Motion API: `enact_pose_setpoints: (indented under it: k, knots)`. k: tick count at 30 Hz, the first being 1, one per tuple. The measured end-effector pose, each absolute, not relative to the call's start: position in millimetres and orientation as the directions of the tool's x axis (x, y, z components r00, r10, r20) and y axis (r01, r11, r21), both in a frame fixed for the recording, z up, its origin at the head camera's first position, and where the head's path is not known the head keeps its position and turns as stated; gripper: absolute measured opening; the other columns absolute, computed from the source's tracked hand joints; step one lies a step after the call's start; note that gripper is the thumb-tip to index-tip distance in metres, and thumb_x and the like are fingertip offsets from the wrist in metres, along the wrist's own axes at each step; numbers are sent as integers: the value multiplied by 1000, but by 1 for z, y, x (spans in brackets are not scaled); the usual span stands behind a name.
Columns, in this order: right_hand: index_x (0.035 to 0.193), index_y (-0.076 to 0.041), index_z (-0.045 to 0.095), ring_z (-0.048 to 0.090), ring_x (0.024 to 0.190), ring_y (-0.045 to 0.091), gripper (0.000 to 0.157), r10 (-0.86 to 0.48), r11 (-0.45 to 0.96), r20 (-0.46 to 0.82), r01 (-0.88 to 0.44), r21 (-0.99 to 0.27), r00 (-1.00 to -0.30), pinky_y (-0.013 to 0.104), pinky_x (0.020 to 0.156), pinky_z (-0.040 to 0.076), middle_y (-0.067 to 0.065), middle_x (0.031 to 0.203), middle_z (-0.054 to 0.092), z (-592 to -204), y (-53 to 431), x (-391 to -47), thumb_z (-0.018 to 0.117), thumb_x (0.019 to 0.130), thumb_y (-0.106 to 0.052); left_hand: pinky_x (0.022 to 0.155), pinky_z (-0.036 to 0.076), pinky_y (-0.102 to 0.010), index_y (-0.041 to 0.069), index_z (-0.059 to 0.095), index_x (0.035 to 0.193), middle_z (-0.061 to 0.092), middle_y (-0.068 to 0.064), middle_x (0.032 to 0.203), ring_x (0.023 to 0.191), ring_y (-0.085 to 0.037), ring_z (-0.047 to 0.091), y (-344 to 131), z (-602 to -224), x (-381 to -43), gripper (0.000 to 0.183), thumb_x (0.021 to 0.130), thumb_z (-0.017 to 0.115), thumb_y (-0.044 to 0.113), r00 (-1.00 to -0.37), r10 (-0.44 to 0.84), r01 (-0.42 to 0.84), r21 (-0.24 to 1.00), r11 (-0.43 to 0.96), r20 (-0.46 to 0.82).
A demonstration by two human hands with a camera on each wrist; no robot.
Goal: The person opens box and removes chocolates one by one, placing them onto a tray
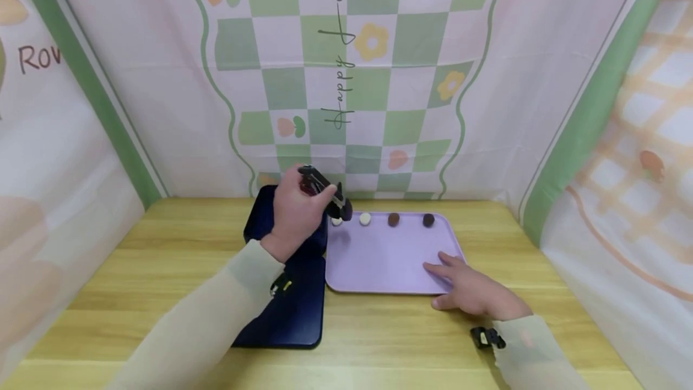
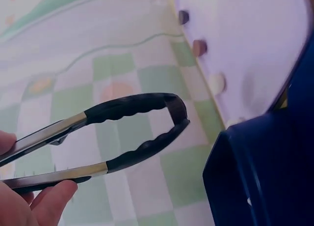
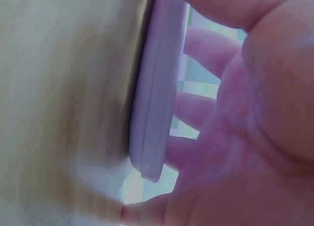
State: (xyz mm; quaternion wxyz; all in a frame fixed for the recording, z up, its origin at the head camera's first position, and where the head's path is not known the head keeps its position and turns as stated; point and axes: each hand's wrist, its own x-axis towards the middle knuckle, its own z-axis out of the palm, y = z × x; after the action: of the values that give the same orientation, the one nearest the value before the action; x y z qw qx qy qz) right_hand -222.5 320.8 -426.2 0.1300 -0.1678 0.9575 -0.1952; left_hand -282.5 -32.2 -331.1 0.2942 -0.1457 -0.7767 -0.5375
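My left hand (image 1: 296, 214) grips a pair of black-and-silver tongs (image 2: 127, 105) above the left end of a lilac tray (image 1: 384, 263). Between the tong tips, in the left wrist view, sits a small dark brown piece (image 2: 176, 111). Along the tray's far edge lie small round pieces in a row: a white one (image 1: 337, 221) partly behind the tongs, another white one (image 1: 365, 219), a brown one (image 1: 393, 219) and a dark brown one (image 1: 428, 219). My right hand (image 1: 470, 286) rests at the tray's near right corner, fingers spread over its rim.
Left of the tray stands a navy box (image 2: 265, 162), partly hidden by my left hand, with a flat navy panel (image 1: 298, 312) in front of it. All rest on a wooden table (image 1: 390, 336). A checked cloth (image 1: 368, 89) hangs behind.
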Motion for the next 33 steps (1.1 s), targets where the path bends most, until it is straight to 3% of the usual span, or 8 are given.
enact_pose_setpoints:
  k: [9, 18, 23, 27, 33]
  knots:
    - [145, -7, 51, 19, 138, 57, 78, -392, 864, -161, -302, -402, -906, 68, 107, 22, 36, 153, 23, -425, 321, -222, 80, 82, -42, 60, 49, -32, 10, 61, 104, 53, -5, 92, 72, -16, 52, -11, -349, -273, 30, 85, 81, 24, -752, 67, 549, 568, 613, 655]
    - [146, -6, 50, 18, 138, 57, 78, -381, 866, -169, -287, -410, -909, 68, 107, 20, 35, 154, 22, -426, 320, -221, 80, 82, -41, 64, 54, -33, 10, 59, 102, 50, -4, 91, 73, -18, 55, -1, -362, -271, 33, 82, 83, 22, -700, 184, 589, 413, 695, 690]
    - [146, -7, 50, 18, 139, 56, 78, -377, 866, -170, -282, -413, -910, 67, 108, 20, 35, 154, 22, -427, 320, -221, 80, 82, -40, 64, 53, -28, 10, 59, 102, 47, -2, 89, 71, -16, 52, 0, -367, -271, 35, 82, 83, 25, -668, 246, 603, 317, 732, 702]
    - [145, -6, 51, 18, 138, 57, 78, -385, 861, -162, -290, -417, -909, 68, 107, 21, 35, 153, 22, -427, 321, -221, 80, 81, -41, 64, 52, -27, 10, 59, 100, 48, -3, 90, 74, -15, 52, 1, -364, -271, 34, 83, 83, 25, -649, 231, 621, 328, 712, 725]
    - [145, -6, 52, 18, 138, 57, 79, -391, 856, -147, -300, -420, -909, 68, 107, 21, 36, 153, 23, -427, 322, -222, 81, 80, -40, 62, 52, -30, 10, 60, 101, 51, -2, 91, 76, -16, 53, 3, -351, -270, 32, 83, 83, 23, -676, 111, 606, 464, 646, 728]
